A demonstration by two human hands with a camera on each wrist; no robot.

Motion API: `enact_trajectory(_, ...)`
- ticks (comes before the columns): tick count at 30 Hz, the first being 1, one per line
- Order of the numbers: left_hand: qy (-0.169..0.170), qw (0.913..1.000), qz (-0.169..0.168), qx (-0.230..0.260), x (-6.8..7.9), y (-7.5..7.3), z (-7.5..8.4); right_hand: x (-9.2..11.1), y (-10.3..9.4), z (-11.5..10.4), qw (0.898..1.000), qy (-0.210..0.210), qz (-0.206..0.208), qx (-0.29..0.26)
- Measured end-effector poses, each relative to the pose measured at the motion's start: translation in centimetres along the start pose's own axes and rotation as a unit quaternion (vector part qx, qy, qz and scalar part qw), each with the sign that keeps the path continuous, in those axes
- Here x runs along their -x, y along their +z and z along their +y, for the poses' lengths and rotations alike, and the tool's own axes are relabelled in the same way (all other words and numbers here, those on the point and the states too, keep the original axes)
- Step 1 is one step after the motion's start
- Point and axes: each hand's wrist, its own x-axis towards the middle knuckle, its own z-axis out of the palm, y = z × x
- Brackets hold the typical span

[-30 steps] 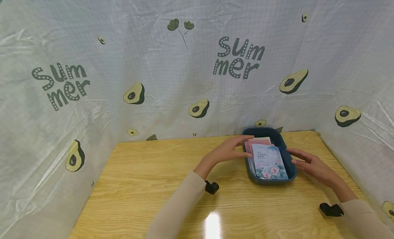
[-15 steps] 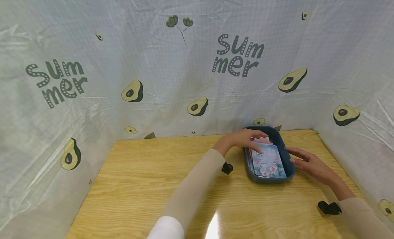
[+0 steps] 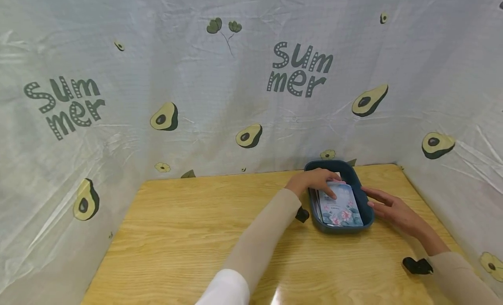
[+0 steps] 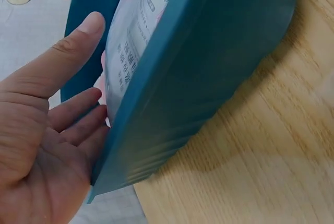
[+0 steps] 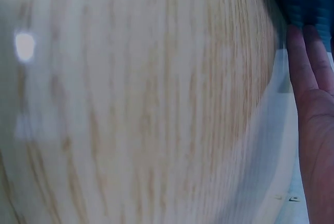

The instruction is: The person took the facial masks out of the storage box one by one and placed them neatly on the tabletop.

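Note:
A dark blue plastic basket (image 3: 365, 211) stands on the table toward the back right, with several flat packets inside. On top shows a pale blue packet (image 3: 341, 211) printed with pink lotus flowers; behind it peeks a pink one. My left hand (image 3: 314, 179) reaches over the basket's left rim, thumb over the top packet and fingers at the packets' far end. In the left wrist view, thumb and fingers stand apart beside the packets, not closed on them. My right hand (image 3: 398, 213) has its fingertips against the basket's right outer wall, fingers extended, as the right wrist view also shows.
The light wood table (image 3: 188, 226) carries the basket. A pale curtain (image 3: 212, 91) printed with avocados and lettering hangs behind the table and along both sides. Black wrist cameras (image 3: 417, 265) sit on both wrists.
My left hand has moved right from the basket's left side to over the packets inside. My right hand has stayed by the right wall. The head view has shifted slightly.

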Motion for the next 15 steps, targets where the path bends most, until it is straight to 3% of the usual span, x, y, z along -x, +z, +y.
enact_trajectory(9, 0.026, 0.9991, 0.014, 0.031, -0.39, -0.15, 0.02, -0.45, -0.53, 0.47, 1.000, -0.008, -0.007, -0.014)
enact_trajectory(15, 0.007, 0.9999, 0.013, 0.009, -0.88, 0.07, 0.05, -0.62, -0.79, 0.69, 1.000, -0.011, -0.012, -0.016)
